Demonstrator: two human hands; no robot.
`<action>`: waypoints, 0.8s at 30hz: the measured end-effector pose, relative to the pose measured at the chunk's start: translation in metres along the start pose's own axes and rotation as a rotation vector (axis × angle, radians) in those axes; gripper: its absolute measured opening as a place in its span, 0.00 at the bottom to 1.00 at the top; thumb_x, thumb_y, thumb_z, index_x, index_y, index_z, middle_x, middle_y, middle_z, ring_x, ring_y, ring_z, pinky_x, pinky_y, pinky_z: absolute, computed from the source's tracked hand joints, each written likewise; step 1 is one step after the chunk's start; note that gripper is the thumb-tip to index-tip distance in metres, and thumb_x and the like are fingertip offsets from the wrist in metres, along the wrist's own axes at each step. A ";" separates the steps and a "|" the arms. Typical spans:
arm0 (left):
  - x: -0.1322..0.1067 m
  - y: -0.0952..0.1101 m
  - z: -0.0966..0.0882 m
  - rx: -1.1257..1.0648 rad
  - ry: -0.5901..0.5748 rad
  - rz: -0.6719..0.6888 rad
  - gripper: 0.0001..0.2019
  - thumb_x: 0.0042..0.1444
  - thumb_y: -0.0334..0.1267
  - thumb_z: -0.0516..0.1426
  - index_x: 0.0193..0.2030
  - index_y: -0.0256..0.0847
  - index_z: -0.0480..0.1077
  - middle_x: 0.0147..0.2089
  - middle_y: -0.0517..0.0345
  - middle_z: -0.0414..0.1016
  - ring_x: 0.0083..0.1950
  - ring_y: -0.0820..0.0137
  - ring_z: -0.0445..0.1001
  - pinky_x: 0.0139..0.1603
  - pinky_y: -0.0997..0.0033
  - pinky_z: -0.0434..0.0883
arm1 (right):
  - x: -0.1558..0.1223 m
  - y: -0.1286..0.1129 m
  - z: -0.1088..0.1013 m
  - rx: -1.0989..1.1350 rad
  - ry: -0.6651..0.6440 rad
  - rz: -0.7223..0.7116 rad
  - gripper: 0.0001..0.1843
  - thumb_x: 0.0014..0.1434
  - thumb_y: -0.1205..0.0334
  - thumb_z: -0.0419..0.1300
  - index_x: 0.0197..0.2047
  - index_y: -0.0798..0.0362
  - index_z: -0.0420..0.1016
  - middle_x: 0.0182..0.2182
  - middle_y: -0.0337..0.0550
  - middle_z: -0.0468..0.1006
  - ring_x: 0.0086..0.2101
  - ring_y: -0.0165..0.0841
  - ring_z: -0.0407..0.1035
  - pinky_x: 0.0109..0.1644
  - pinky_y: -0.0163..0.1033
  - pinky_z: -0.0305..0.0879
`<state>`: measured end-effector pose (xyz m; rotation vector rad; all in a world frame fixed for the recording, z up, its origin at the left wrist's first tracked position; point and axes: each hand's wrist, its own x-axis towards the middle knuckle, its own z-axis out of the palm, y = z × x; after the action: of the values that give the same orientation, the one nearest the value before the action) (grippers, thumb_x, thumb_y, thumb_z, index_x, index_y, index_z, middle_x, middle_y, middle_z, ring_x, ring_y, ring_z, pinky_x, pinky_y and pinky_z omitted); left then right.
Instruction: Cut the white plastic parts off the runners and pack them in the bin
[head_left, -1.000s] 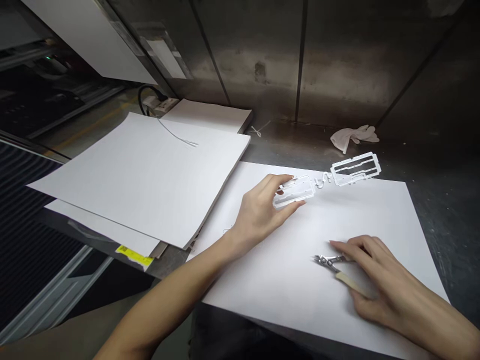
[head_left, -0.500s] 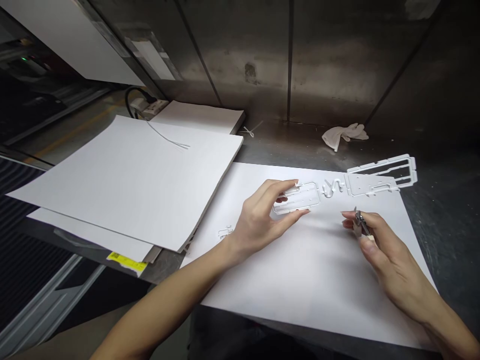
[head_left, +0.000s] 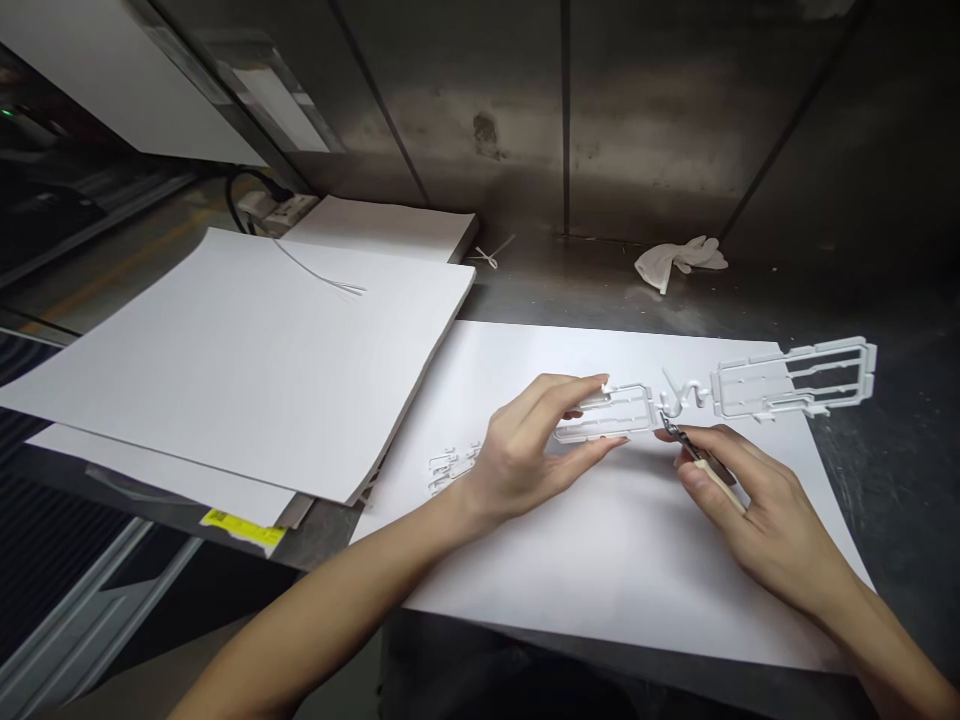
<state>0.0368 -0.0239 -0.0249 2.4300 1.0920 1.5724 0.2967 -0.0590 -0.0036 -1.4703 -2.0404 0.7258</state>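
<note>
Between thumb and fingers, my left hand [head_left: 532, 440] grips the near end of a white moulded plastic part [head_left: 637, 408]. A curly runner [head_left: 682, 392] joins this framed end to a longer slotted frame [head_left: 795, 380] on the right. My right hand [head_left: 757, 500] is closed around small cutting pliers [head_left: 701, 460] with cream handles. Their metal tip is at the edge of the left frame, close to the runner; whether the jaws touch it I cannot tell. Small white plastic pieces [head_left: 450, 468] lie on the white sheet [head_left: 600, 560], left of my left wrist.
A stack of large white sheets [head_left: 262, 360] covers the left of the dark metal table [head_left: 540, 295]. Behind it are a power strip [head_left: 289, 212] and a thin cable. A crumpled white glove [head_left: 679, 262] lies near the metal back wall [head_left: 637, 130].
The pliers in my right hand have moved left and turned toward the plastic part, their tip now at its frame. The part has shifted slightly right and down in view.
</note>
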 end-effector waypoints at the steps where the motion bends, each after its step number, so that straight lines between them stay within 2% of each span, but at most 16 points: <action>1: 0.000 0.001 0.001 -0.006 -0.004 0.004 0.26 0.60 0.38 0.72 0.62 0.35 0.71 0.50 0.47 0.82 0.46 0.68 0.83 0.47 0.70 0.85 | 0.000 0.000 0.000 0.001 -0.003 0.004 0.21 0.74 0.41 0.57 0.60 0.42 0.79 0.54 0.43 0.83 0.52 0.42 0.80 0.53 0.47 0.78; 5: -0.002 0.002 0.003 -0.030 -0.018 0.017 0.26 0.60 0.38 0.71 0.62 0.33 0.71 0.48 0.47 0.82 0.45 0.69 0.82 0.44 0.71 0.84 | -0.001 0.000 0.001 0.030 -0.011 0.042 0.23 0.74 0.39 0.56 0.59 0.44 0.80 0.53 0.45 0.84 0.52 0.44 0.80 0.55 0.50 0.78; 10: -0.002 0.002 0.004 -0.041 -0.021 0.003 0.25 0.61 0.39 0.71 0.62 0.35 0.72 0.47 0.50 0.82 0.43 0.70 0.82 0.42 0.73 0.84 | -0.002 -0.002 0.001 0.117 -0.042 0.108 0.28 0.74 0.35 0.52 0.57 0.46 0.82 0.44 0.47 0.85 0.43 0.43 0.80 0.55 0.54 0.77; 18: -0.005 0.004 0.004 -0.056 -0.065 -0.037 0.25 0.62 0.41 0.70 0.62 0.38 0.71 0.47 0.52 0.81 0.38 0.73 0.79 0.38 0.73 0.84 | 0.001 -0.006 -0.003 0.124 -0.100 0.117 0.25 0.75 0.37 0.52 0.52 0.43 0.84 0.35 0.42 0.82 0.34 0.38 0.75 0.47 0.46 0.77; 24: -0.010 0.004 0.007 -0.071 -0.128 -0.106 0.25 0.62 0.44 0.70 0.61 0.36 0.71 0.46 0.51 0.81 0.40 0.71 0.82 0.39 0.72 0.85 | 0.002 -0.009 -0.003 0.091 -0.134 0.164 0.25 0.76 0.38 0.51 0.45 0.45 0.82 0.27 0.37 0.77 0.28 0.35 0.71 0.38 0.41 0.71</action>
<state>0.0421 -0.0305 -0.0347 2.3484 1.1027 1.3806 0.2919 -0.0588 0.0050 -1.5875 -1.9707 0.9956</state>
